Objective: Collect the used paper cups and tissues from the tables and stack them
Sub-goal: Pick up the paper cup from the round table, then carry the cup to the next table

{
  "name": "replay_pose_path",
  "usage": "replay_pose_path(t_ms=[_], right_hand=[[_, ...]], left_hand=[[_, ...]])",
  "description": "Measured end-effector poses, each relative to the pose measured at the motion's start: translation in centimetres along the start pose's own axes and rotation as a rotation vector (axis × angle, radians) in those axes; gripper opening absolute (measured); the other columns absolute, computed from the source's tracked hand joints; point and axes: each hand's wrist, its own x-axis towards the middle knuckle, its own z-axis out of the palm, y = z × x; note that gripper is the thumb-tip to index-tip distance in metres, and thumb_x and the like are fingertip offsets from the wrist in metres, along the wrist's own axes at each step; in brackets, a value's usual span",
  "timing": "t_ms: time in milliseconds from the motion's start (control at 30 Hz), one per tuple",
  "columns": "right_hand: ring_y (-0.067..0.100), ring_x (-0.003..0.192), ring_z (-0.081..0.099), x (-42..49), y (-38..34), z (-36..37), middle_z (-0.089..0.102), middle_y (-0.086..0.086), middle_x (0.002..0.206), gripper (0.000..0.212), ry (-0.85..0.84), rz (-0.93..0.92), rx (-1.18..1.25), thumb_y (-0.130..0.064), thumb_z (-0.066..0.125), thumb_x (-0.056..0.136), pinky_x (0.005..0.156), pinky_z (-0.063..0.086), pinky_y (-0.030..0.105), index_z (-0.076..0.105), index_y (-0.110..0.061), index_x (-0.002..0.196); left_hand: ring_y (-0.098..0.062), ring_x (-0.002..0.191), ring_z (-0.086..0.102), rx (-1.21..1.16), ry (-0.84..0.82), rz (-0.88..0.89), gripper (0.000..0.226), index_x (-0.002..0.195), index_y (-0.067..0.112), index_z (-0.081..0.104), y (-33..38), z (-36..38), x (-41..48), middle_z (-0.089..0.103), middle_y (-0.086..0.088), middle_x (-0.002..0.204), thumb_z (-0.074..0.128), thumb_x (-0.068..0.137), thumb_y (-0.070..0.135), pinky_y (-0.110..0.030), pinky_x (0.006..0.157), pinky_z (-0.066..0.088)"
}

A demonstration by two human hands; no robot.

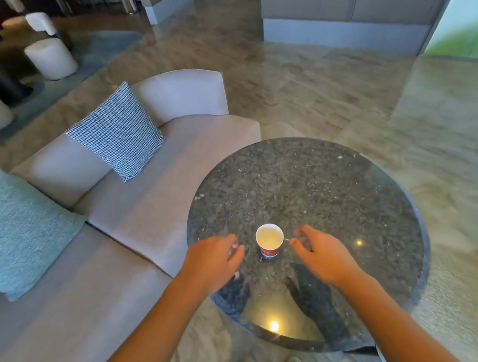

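Observation:
A small red paper cup [270,240] with a white inside stands upright on the round dark speckled stone table [305,180], near its front. My left hand [213,260] hovers just left of the cup with loosely curled fingers and holds nothing. My right hand [322,250] hovers just right of the cup, its fingers loosely bent and a small gap from the rim. Neither hand touches the cup. No tissue shows on the table.
A light grey sofa [145,195] stands left of the table, with a black-and-white patterned cushion [119,134] and a teal cushion [12,232]. White round stools [51,58] stand at the far left. Polished stone floor [339,83] spreads beyond. A grey counter base [347,12] stands at the back.

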Motion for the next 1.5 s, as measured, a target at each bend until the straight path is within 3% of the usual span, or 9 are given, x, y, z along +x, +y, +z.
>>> replay_pose_path(t_ms=[267, 367, 500, 767, 833, 933, 1033, 1267, 1500], right_hand=[[0.012, 0.117, 0.059, 4.3, 3.3, 7.3, 0.061, -0.002, 0.140, 0.060, 0.011, 0.137, 0.246, -0.045, 0.070, 0.094, 0.094, 0.044, 0.027, 0.049, -0.019, 0.144], [0.012, 0.125, 0.057, 5.3, 3.6, 9.8, 0.061, -0.006, 0.140, 0.070, 0.053, 0.161, 0.341, -0.044, 0.081, 0.084, 0.099, 0.048, 0.030, 0.051, -0.021, 0.143], [0.011, 0.126, 0.058, 6.7, 3.8, 12.0, 0.062, -0.013, 0.133, 0.073, 0.091, 0.175, 0.429, -0.039, 0.087, 0.075, 0.104, 0.052, 0.040, 0.052, -0.030, 0.139], [0.012, 0.105, 0.067, 8.4, 3.1, 14.4, 0.068, -0.009, 0.115, 0.058, 0.176, 0.183, 0.550, -0.019, 0.090, 0.075, 0.080, 0.050, 0.019, 0.060, -0.028, 0.124], [0.009, 0.103, 0.067, 8.3, 2.8, 14.3, 0.068, -0.011, 0.112, 0.055, 0.188, 0.192, 0.571, -0.020, 0.090, 0.077, 0.078, 0.050, 0.018, 0.060, -0.026, 0.122], [0.000, 0.100, 0.065, 7.6, 1.9, 13.5, 0.067, -0.020, 0.111, 0.057, 0.184, 0.192, 0.605, -0.026, 0.091, 0.077, 0.080, 0.051, 0.019, 0.059, -0.028, 0.124], [-0.005, 0.100, 0.062, 6.9, 0.5, 11.8, 0.066, -0.023, 0.109, 0.056, 0.188, 0.166, 0.622, -0.028, 0.091, 0.077, 0.079, 0.048, 0.017, 0.058, -0.035, 0.122], [0.007, 0.108, 0.066, 5.6, -4.3, 5.1, 0.070, -0.015, 0.116, 0.052, 0.308, 0.010, 0.612, -0.037, 0.090, 0.076, 0.092, 0.055, 0.032, 0.059, -0.041, 0.118], [0.007, 0.103, 0.067, 4.4, -10.7, -2.9, 0.072, -0.015, 0.112, 0.048, 0.406, -0.167, 0.577, -0.033, 0.089, 0.080, 0.087, 0.057, 0.030, 0.061, -0.036, 0.119]], left_hand=[[-0.016, 0.076, 0.064, -0.071, -0.044, -0.012, 0.026, 0.096, 0.022, 0.063, -2.6, 4.7, 3.4, 0.069, 0.006, 0.084, 0.045, 0.099, 0.041, -0.033, 0.066, 0.050], [-0.012, 0.066, 0.055, -0.063, -0.057, 0.020, 0.025, 0.094, 0.021, 0.061, -3.6, 6.0, 4.0, 0.060, 0.011, 0.076, 0.045, 0.100, 0.038, -0.021, 0.052, 0.035], [-0.009, 0.062, 0.049, -0.072, -0.057, 0.032, 0.023, 0.091, 0.024, 0.060, -4.8, 6.9, 4.5, 0.054, 0.014, 0.075, 0.045, 0.100, 0.038, -0.014, 0.050, 0.022], [-0.014, 0.069, 0.060, -0.108, -0.082, 0.026, 0.027, 0.094, 0.020, 0.063, -6.2, 7.8, 4.2, 0.067, 0.006, 0.083, 0.045, 0.100, 0.039, -0.028, 0.060, 0.045], [-0.013, 0.068, 0.057, -0.107, -0.089, 0.026, 0.024, 0.088, 0.022, 0.057, -6.3, 7.6, 4.1, 0.063, 0.008, 0.079, 0.045, 0.100, 0.039, -0.027, 0.059, 0.041], [-0.012, 0.067, 0.055, -0.108, -0.068, 0.027, 0.023, 0.083, 0.024, 0.053, -6.4, 7.1, 4.0, 0.059, 0.011, 0.076, 0.046, 0.100, 0.039, -0.026, 0.057, 0.035], [-0.016, 0.073, 0.063, -0.084, -0.063, 0.032, 0.030, 0.090, 0.020, 0.062, -6.3, 5.8, 4.1, 0.068, 0.007, 0.084, 0.044, 0.099, 0.043, -0.032, 0.062, 0.049], [-0.014, 0.078, 0.064, -0.010, 0.084, 0.146, 0.032, 0.082, 0.024, 0.055, -4.4, -1.7, 5.1, 0.070, 0.008, 0.093, 0.041, 0.099, 0.048, -0.028, 0.062, 0.044], [-0.017, 0.075, 0.062, 0.105, 0.260, 0.208, 0.036, 0.087, 0.026, 0.059, -3.3, -10.4, 6.6, 0.065, 0.006, 0.083, 0.037, 0.098, 0.052, -0.036, 0.066, 0.050]])
